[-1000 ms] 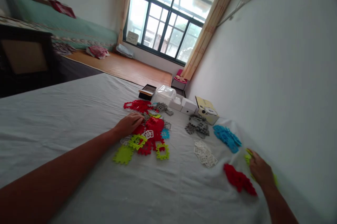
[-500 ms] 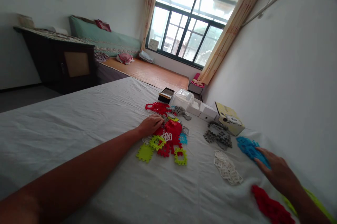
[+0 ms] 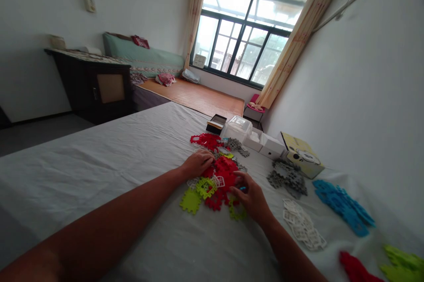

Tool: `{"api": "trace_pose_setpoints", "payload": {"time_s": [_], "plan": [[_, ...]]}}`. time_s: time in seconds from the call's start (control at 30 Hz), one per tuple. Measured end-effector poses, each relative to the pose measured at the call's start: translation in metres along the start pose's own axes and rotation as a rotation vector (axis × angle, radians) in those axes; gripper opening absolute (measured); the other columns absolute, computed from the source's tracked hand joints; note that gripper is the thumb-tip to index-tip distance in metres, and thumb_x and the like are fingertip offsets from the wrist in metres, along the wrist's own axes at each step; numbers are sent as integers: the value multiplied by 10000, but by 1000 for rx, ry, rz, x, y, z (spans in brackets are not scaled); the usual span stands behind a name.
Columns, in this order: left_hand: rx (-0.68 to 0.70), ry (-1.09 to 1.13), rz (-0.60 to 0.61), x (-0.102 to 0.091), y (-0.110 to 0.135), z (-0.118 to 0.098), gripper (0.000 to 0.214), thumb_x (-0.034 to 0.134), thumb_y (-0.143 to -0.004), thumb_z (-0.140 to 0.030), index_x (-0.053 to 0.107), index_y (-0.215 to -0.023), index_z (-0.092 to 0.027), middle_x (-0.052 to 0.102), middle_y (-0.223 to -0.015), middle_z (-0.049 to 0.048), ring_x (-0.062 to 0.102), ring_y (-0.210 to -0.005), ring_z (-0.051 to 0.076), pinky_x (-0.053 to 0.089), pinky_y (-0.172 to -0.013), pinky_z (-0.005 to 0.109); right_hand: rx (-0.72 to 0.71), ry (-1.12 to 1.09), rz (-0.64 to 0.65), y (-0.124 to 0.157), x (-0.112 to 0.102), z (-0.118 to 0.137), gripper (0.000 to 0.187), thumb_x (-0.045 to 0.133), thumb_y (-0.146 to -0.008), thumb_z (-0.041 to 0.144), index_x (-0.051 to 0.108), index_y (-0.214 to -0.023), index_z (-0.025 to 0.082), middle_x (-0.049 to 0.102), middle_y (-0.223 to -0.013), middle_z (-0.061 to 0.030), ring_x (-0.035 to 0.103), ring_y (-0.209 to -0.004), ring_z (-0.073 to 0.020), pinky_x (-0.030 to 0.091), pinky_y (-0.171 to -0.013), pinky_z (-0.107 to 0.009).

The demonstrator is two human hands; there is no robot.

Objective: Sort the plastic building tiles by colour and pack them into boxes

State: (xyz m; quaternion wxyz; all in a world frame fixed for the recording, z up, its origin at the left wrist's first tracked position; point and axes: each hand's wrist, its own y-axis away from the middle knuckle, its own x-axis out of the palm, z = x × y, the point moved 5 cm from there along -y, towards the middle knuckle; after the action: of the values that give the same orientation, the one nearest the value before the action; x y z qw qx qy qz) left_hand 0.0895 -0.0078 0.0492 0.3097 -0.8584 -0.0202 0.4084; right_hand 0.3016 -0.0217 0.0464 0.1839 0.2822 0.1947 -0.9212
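A mixed pile of flat toothed interlocking plastic pieces [image 3: 226, 168], in red, lime, white and grey, lies on the pale bedsheet [image 3: 132, 140]. On the pile's left side rests my left hand [image 3: 198, 162], fingers together and curled down at red and grey pieces; what is under the fingertips is hidden. Over the right side is my right hand [image 3: 251, 196], thumb and forefinger apart around a blue piece [image 3: 243, 189] that is mostly covered. A lime frame piece [image 3: 236, 212] lies just below that thumb. More lime pieces [image 3: 191, 201] sit at the near edge.
To the right lie sorted heaps: grey [image 3: 288, 178], white [image 3: 301, 224], blue [image 3: 342, 204], red [image 3: 356, 268] and lime [image 3: 402, 262]. Behind stand a black box [image 3: 216, 124], a clear container [image 3: 237, 127], white boxes [image 3: 271, 146] and a yellow box [image 3: 301, 154] near the wall.
My right hand has moved left from the blue heap to the mixed pile. My left hand stays on the pile. The camera view has shifted slightly.
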Motion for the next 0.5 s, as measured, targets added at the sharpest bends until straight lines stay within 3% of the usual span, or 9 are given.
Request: {"api": "trace_pose_setpoints", "payload": {"time_s": [0.2,0.4,0.5], "plan": [[12,-2,12,1,0,1,300,398,-914,-282,685,-922,-191,688,-971,61,596,-960,186,430,-925,310,52,-111,4,4,-11,-10,337,604,-767,472,640,-937,183,686,-842,-53,625,-748,-195,521,-646,-307],[18,7,19,1,0,3,311,396,-912,-306,682,-922,-183,683,-973,70,596,-952,192,443,-909,315,43,-145,-169,-2,-33,-19,351,563,-793,493,640,-927,177,697,-891,-76,638,-814,-214,512,-713,-333],[28,20,35,1,-1,3,340,376,-915,-325,681,-927,-176,681,-966,76,598,-946,193,449,-905,311,68,-154,-147,3,-47,-16,347,597,-772,468,622,-956,174,699,-848,-64,644,-756,-193,512,-689,-319]]}}
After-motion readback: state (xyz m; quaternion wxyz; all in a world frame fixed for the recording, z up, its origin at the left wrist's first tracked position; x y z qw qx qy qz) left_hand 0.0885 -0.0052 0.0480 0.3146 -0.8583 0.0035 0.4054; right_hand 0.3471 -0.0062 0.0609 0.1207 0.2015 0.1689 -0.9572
